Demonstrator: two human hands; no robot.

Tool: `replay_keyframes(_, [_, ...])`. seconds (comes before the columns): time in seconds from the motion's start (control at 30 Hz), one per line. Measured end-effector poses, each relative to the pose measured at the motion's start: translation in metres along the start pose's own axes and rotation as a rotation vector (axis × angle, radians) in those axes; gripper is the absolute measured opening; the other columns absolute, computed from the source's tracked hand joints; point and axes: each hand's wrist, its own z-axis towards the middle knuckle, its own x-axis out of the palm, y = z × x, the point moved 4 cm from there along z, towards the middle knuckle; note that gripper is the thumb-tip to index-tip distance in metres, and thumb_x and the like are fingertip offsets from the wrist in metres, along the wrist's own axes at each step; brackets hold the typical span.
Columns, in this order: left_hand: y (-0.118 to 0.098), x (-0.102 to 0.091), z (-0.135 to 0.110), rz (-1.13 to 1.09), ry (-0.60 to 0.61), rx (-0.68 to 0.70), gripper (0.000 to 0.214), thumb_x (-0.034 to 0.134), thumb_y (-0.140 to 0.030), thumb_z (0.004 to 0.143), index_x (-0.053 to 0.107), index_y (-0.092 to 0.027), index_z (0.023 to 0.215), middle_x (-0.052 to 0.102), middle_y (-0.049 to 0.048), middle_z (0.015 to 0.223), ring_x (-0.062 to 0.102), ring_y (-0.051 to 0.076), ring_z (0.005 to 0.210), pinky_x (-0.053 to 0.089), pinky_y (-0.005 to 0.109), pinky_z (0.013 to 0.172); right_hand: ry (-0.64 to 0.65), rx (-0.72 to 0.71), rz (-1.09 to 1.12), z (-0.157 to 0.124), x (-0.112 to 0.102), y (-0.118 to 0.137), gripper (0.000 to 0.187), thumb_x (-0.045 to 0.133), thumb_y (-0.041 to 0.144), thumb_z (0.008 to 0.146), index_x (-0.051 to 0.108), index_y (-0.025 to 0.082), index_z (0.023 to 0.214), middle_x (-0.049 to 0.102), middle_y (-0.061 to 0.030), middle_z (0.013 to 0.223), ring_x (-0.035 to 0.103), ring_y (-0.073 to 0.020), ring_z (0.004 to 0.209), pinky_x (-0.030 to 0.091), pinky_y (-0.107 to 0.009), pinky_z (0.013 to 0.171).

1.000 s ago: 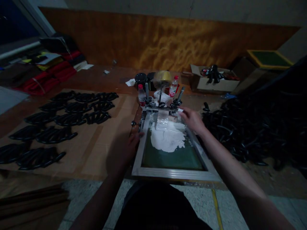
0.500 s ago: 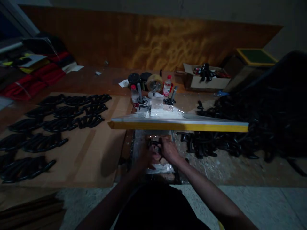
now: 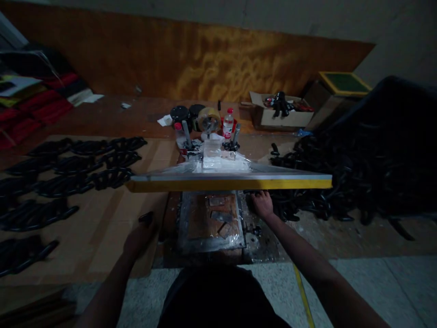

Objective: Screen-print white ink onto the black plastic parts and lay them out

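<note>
My left hand (image 3: pixel 139 239) is closed on a black curved piece (image 3: pixel 146 217), above the cardboard sheet on the left. My right hand (image 3: pixel 262 205) reaches to the near edge of a pile of black curved pieces (image 3: pixel 310 200). Its fingers are curled at one black piece (image 3: pixel 251 192), partly hidden under the frame's edge. Between my hands lies a flat plastic-wrapped board (image 3: pixel 198 218) with several small flat blocks (image 3: pixel 221 216) on it. Over its far side, a screen frame with a yellow front edge (image 3: pixel 232 184) is raised.
Rows of black pieces (image 3: pixel 73 184) lie on the cardboard sheet (image 3: pixel 112 232). Behind the frame stand bottles (image 3: pixel 228 125), dark jars (image 3: pixel 180 114) and a tape roll (image 3: pixel 209 120). An open carton (image 3: pixel 285 118) sits at the back right, red bundles (image 3: pixel 44 102) at the far left.
My hands have parted from the small blocks on the board. The left has moved left with a black piece, the right to the pile on the right. The view has shifted slightly.
</note>
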Motion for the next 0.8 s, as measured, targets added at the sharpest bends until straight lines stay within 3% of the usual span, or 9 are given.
replay_keyframes(0.1, [0.003, 0.001, -0.006, 0.006, -0.063, 0.016, 0.07, 0.025, -0.062, 0.09, 0.062, -0.01, 0.119, 0.07, 0.0268, 0.109, 0.068, 0.041, 0.1, 0.05, 0.046, 0.078, -0.164, 0.011, 0.146, -0.008, 0.001, -0.011, 0.028, 0.05, 0.011, 0.084, 0.064, 0.012, 0.109, 0.069, -0.017, 0.104, 0.053, -0.0304, 0.113, 0.034, -0.043, 0.1])
replay_keyframes(0.17, [-0.003, -0.011, -0.013, -0.034, -0.158, 0.001, 0.066, 0.029, -0.062, 0.089, 0.064, -0.012, 0.114, 0.07, 0.0252, 0.109, 0.067, 0.04, 0.1, 0.049, 0.046, 0.078, -0.34, 0.075, 0.366, -0.011, -0.009, -0.016, 0.024, 0.054, 0.019, 0.083, 0.06, 0.015, 0.106, 0.066, -0.0148, 0.108, 0.052, -0.0295, 0.112, 0.035, -0.043, 0.101])
replay_keyframes(0.23, [-0.021, -0.031, -0.021, -0.155, -0.25, 0.047, 0.055, 0.035, -0.056, 0.089, 0.065, -0.014, 0.109, 0.071, 0.0208, 0.109, 0.067, 0.035, 0.099, 0.049, 0.042, 0.078, -0.432, 0.114, 0.632, -0.014, -0.019, -0.012, 0.024, 0.054, 0.029, 0.085, 0.056, 0.017, 0.105, 0.063, -0.0118, 0.106, 0.053, -0.028, 0.107, 0.04, -0.042, 0.097])
replay_keyframes(0.3, [-0.05, -0.058, -0.034, -0.385, -0.323, 0.152, 0.045, 0.039, -0.05, 0.087, 0.065, -0.017, 0.102, 0.072, 0.014, 0.1, 0.068, 0.028, 0.09, 0.05, 0.035, 0.074, -0.373, 0.03, 0.87, -0.016, -0.027, 0.011, 0.026, 0.056, 0.035, 0.084, 0.053, 0.019, 0.105, 0.062, -0.0073, 0.101, 0.055, -0.0248, 0.099, 0.044, -0.039, 0.089])
replay_keyframes(0.4, [-0.102, -0.102, -0.064, -0.822, -0.391, 0.312, 0.035, 0.046, -0.049, 0.084, 0.062, -0.018, 0.085, 0.066, 0.0031, 0.071, 0.06, 0.017, 0.064, 0.046, 0.025, 0.058, -0.076, -0.289, 1.029, -0.023, -0.035, 0.072, 0.026, 0.065, 0.029, 0.078, 0.055, 0.02, 0.1, 0.062, -0.0019, 0.097, 0.058, -0.0192, 0.09, 0.047, -0.032, 0.081])
replay_keyframes(0.5, [-0.148, -0.14, -0.1, -1.138, -0.454, 0.466, 0.025, 0.052, -0.041, 0.08, 0.06, -0.018, 0.08, 0.053, -0.0032, 0.055, 0.049, 0.012, 0.05, 0.039, 0.02, 0.048, 0.083, -0.517, 0.891, -0.029, -0.037, 0.125, 0.017, 0.064, 0.019, 0.08, 0.063, 0.019, 0.097, 0.065, -0.0039, 0.101, 0.06, -0.0186, 0.095, 0.047, -0.031, 0.086])
replay_keyframes(0.6, [-0.178, -0.16, -0.124, -1.271, -0.465, 0.634, 0.031, 0.052, -0.044, 0.084, 0.062, -0.016, 0.089, 0.048, -0.005, 0.053, 0.044, 0.01, 0.046, 0.034, 0.019, 0.044, 0.008, -0.536, 0.564, -0.025, -0.036, 0.15, 0.023, 0.054, 0.017, 0.09, 0.069, 0.02, 0.107, 0.067, -0.0093, 0.108, 0.06, -0.022, 0.104, 0.045, -0.034, 0.09])
replay_keyframes(0.7, [-0.184, -0.158, -0.125, -1.272, -0.415, 0.684, 0.042, 0.048, -0.053, 0.087, 0.065, -0.014, 0.091, 0.053, -0.0027, 0.055, 0.044, 0.01, 0.046, 0.035, 0.02, 0.044, -0.071, -0.516, 0.339, -0.022, -0.03, 0.155, 0.03, 0.05, 0.017, 0.093, 0.07, 0.023, 0.115, 0.067, -0.0117, 0.113, 0.057, -0.0254, 0.114, 0.046, -0.035, 0.09])
replay_keyframes(0.8, [-0.171, -0.142, -0.117, -1.23, -0.353, 0.685, 0.046, 0.045, -0.056, 0.089, 0.068, -0.016, 0.093, 0.067, 0.0038, 0.074, 0.058, 0.015, 0.061, 0.046, 0.024, 0.056, -0.104, -0.432, 0.363, -0.023, -0.025, 0.138, 0.025, 0.056, 0.021, 0.092, 0.07, 0.026, 0.113, 0.067, -0.0098, 0.115, 0.057, -0.0235, 0.114, 0.047, -0.033, 0.092])
